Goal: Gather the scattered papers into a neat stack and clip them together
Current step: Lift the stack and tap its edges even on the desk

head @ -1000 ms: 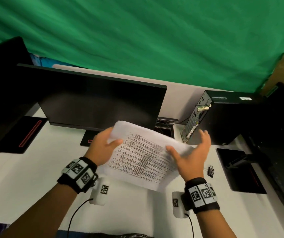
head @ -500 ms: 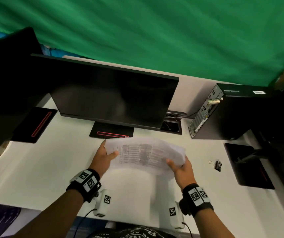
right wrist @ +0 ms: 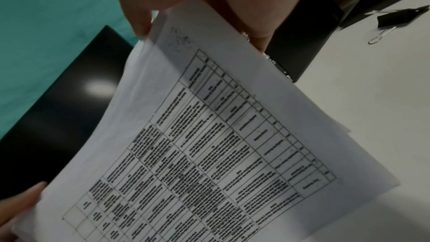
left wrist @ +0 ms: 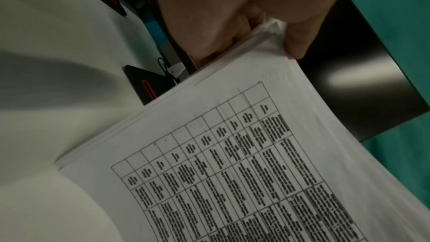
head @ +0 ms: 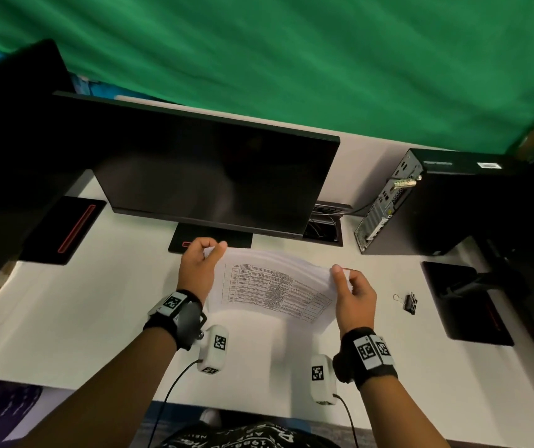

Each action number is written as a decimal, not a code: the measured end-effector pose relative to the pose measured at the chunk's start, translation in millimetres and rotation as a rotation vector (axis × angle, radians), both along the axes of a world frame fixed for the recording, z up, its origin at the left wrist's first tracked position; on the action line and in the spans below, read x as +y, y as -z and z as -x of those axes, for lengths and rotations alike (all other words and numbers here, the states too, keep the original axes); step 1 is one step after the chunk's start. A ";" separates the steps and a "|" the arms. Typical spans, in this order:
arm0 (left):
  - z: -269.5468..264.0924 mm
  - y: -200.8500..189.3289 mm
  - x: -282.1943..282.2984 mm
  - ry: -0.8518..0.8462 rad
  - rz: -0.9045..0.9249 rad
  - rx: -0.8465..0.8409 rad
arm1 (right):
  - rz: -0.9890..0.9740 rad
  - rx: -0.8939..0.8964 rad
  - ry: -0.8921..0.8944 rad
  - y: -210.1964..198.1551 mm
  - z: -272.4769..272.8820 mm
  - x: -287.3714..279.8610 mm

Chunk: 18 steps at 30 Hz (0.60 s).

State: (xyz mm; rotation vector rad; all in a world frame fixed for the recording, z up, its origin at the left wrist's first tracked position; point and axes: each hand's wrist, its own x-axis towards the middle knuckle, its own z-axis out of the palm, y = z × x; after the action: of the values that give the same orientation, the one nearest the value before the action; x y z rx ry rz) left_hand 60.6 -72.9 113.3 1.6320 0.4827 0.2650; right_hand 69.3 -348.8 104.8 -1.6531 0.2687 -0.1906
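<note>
A stack of printed papers (head: 268, 286) with a table of text stands on its lower edge on the white desk (head: 65, 318), leaning toward me. My left hand (head: 199, 266) pinches its top left corner; in the left wrist view the thumb and fingers grip that corner of the papers (left wrist: 232, 154). My right hand (head: 352, 292) pinches the top right corner, shown close up in the right wrist view on the papers (right wrist: 221, 135). A black binder clip (head: 409, 302) lies on the desk right of my right hand, also in the right wrist view as the binder clip (right wrist: 393, 19).
A black monitor (head: 214, 176) stands just behind the papers, its base (head: 210, 240) under my left hand. A black computer case (head: 436, 202) stands back right. Black stand bases lie at the left (head: 62, 227) and right (head: 466, 302). A green curtain hangs behind.
The papers came down from being held in the air and now stand on the desk. Both hands shifted to the top corners and the sheets look more squared.
</note>
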 end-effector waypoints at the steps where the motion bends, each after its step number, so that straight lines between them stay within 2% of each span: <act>1: -0.6 3.2 0.2 -0.001 0.011 -0.006 | 0.014 0.004 0.009 1.8 -0.7 0.1; 6: 4.6 1.6 -2.4 0.010 0.125 -0.011 | 0.011 -0.055 -0.014 2.2 -0.6 1.0; 18: 9.8 5.1 -4.7 0.041 0.096 -0.044 | 0.008 -0.040 -0.029 0.8 -3.8 -0.4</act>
State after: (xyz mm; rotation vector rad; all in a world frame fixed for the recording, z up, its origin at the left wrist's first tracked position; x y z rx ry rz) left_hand 50.8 -77.6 108.2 1.5380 0.4219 0.2436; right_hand 73.2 -349.2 104.0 -1.6584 0.2138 -0.2027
